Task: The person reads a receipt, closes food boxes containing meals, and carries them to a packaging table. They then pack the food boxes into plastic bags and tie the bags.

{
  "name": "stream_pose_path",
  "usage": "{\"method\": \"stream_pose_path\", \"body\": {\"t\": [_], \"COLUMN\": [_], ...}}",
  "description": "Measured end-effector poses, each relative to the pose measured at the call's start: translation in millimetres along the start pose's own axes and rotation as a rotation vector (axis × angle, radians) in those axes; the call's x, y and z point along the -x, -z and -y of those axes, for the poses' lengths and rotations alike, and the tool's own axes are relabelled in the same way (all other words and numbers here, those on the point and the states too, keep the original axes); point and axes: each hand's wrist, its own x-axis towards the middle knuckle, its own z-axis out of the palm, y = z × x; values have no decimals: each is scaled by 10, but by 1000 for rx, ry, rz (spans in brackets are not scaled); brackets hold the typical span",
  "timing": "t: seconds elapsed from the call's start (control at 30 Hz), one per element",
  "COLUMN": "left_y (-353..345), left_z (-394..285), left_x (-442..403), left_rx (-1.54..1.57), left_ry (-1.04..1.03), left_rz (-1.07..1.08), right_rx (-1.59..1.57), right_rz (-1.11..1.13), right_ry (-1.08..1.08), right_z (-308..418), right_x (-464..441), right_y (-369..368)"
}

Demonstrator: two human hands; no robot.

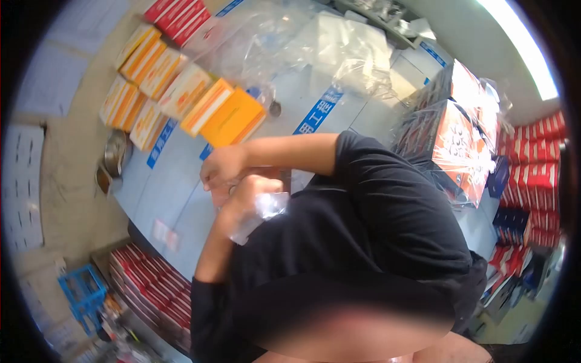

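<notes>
My left hand (253, 192) is closed in a fist, and a shiny piece of clear plastic (272, 206) shows against it, hanging toward the wrist. Just beyond it, my right hand (223, 167) has its fingers curled downward; what they grip, if anything, is hidden. Beneath both hands lies a flat reddish-brown box (221, 195), mostly covered by them and my forearm. Close to my right hand stands an orange-yellow box (233, 118) on the table.
Several orange and white boxes (163, 72) stand at the table's far left, with red boxes (178, 18) behind. Clear plastic bags (351, 51) lie at the back. Large plastic-wrapped cartons (457, 139) stand right. Stacked red boxes (151, 290) fill the lower left, near a blue crate (82, 287).
</notes>
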Motion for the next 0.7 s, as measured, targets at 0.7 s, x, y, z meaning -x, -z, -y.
{"method": "stream_pose_path", "body": {"t": [0.7], "left_y": [-278], "left_z": [844], "left_x": [258], "left_rx": [-419], "left_ry": [973], "left_rz": [-874], "right_rx": [544], "right_rz": [-1518], "right_ry": [-1618], "right_z": [-2561], "right_x": [4454], "right_y": [3095]}}
